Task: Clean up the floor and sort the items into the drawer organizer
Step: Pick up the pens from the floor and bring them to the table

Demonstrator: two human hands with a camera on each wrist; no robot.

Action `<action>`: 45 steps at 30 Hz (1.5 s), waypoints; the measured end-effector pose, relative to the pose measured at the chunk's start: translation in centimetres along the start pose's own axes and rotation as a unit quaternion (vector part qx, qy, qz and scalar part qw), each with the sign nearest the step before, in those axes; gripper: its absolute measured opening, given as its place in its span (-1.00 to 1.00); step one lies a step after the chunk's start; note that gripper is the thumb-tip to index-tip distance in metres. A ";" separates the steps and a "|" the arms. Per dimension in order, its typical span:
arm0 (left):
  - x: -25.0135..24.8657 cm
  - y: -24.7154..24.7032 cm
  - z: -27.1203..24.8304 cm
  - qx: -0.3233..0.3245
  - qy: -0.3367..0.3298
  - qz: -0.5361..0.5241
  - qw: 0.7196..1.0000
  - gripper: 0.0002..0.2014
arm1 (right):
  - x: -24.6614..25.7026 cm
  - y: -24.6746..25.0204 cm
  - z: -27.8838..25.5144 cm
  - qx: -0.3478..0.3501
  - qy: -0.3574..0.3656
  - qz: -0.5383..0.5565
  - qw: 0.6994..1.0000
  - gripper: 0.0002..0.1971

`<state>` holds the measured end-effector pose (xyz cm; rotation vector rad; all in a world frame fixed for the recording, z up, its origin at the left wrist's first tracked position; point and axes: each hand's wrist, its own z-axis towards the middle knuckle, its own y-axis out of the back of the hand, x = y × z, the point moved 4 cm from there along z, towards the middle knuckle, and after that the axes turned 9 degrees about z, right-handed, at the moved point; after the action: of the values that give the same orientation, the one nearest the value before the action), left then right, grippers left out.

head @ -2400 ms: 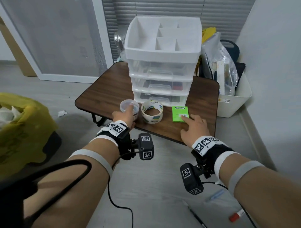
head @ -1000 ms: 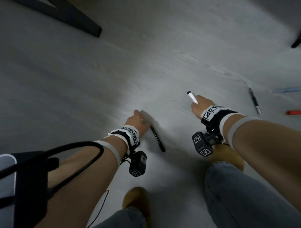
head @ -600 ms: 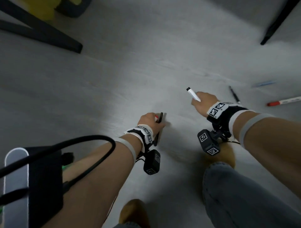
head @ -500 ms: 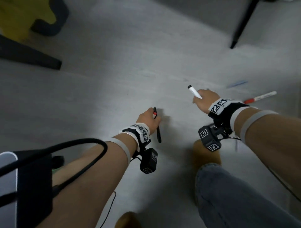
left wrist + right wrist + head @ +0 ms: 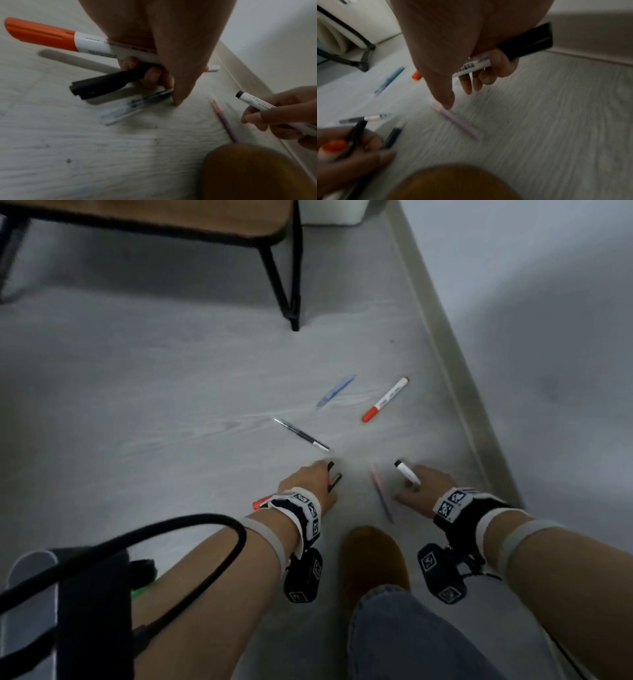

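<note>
My left hand [image 5: 324, 474] grips a red-capped marker [image 5: 51, 37] and a black pen [image 5: 106, 82], low over the grey floor. Its thumb tip comes down beside one end of a clear-barrelled pen [image 5: 137, 106] that lies on the floor [image 5: 301, 434]. My right hand [image 5: 407, 487] holds a white marker with a black cap [image 5: 406, 472], also seen in the right wrist view [image 5: 513, 50]. The right thumb points down just above the tip of a pink pen [image 5: 457, 121] lying between both hands [image 5: 382, 494]. The drawer organizer is out of view.
Farther off on the floor lie a blue pen [image 5: 335, 390] and a second red-capped marker [image 5: 385, 398]. Black legs [image 5: 287, 285] of the low wooden table stand beyond them. A skirting board [image 5: 455, 392] and wall run along the right. My brown slipper [image 5: 371, 556] is between my wrists.
My view has swung to the pens by the wall. Both hands, still holding their pens and markers, have moved down to the clear pen and the pink pen.
</note>
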<state>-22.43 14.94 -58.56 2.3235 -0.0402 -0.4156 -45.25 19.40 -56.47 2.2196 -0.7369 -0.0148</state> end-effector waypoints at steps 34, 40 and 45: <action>11.4 14.6 2.8 -0.187 0.213 -0.408 0.868 -0.70 | 14.3 7.3 10.9 -0.056 0.332 -0.368 0.866 -0.66; 12.8 18.7 0.0 -0.187 0.216 -0.468 0.837 -0.74 | 19.8 5.5 11.5 -0.019 0.337 -0.393 0.856 -0.58; 14.9 21.6 -1.6 -0.181 0.213 -0.563 0.778 -0.74 | 20.9 3.8 12.0 0.025 0.281 -0.310 0.908 -0.52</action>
<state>-5.81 -1.53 -46.66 1.7485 1.5652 -0.3843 -32.63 -1.40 -57.66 2.2499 0.2938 0.3180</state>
